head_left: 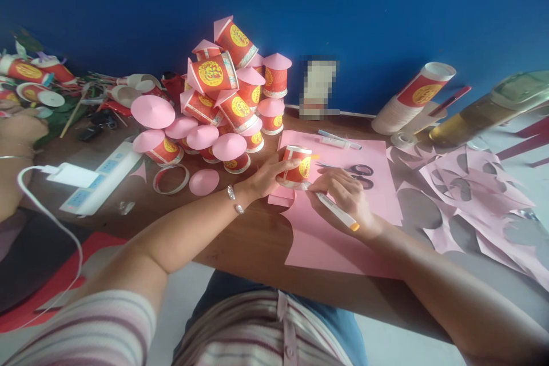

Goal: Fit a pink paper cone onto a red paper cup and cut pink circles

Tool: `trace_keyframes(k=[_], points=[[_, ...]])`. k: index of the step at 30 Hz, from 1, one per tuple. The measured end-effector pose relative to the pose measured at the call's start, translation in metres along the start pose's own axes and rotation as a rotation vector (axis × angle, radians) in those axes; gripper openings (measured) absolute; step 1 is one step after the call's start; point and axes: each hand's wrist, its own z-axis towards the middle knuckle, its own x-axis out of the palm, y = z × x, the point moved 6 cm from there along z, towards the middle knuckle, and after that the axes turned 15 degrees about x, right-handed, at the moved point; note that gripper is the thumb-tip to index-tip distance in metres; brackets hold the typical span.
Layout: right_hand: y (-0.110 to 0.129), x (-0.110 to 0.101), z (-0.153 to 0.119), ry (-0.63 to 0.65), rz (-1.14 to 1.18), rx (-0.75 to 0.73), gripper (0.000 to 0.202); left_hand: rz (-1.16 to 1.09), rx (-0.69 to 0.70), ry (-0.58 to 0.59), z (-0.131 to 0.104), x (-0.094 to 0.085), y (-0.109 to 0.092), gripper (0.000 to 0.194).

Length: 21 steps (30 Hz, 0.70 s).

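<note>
My left hand [271,178] is wrapped around a red paper cup [295,167] with a yellow round emblem and holds it tilted above the pink paper. In my right hand [343,191] is a white marker [337,210] with an orange end pointing back toward me. The fingertips of that hand are at the lower rim of the cup, and the marker's writing end is hidden. A small orange piece [316,156] shows at the cup's right side; I cannot tell what it is. Just behind my right hand lie black-handled scissors [362,170].
Pink paper sheets [343,251] lie under my hands. Red cups with pink cone roofs [231,148] are piled at the left. Paper offcuts [467,183], a cup stack [397,108] and a bottle [467,114] stand right. A power strip [100,174] and another person's arm [17,148] are left.
</note>
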Motion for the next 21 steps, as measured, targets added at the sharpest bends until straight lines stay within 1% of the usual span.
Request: trace_keyframes(k=[6, 11, 17, 21], points=[[0.0002, -0.0004, -0.0003, 0.024, 0.009, -0.006, 0.023, 0.019, -0.026, 0.012, 0.0003, -0.0006, 0.0016, 0.044], [-0.0015, 0.0004, -0.0007, 0.035, 0.026, -0.013, 0.023, 0.025, 0.003, 0.040, 0.0001, 0.0011, -0.0004, 0.037], [-0.0024, 0.0011, -0.0018, 0.030, 0.016, -0.010, 0.022, 0.011, -0.035, -0.010, -0.0013, 0.0017, -0.0018, 0.040], [-0.0018, 0.0008, -0.0017, 0.036, 0.020, -0.008, 0.021, 0.012, -0.031, -0.035, -0.0009, 0.0014, -0.0035, 0.038]])
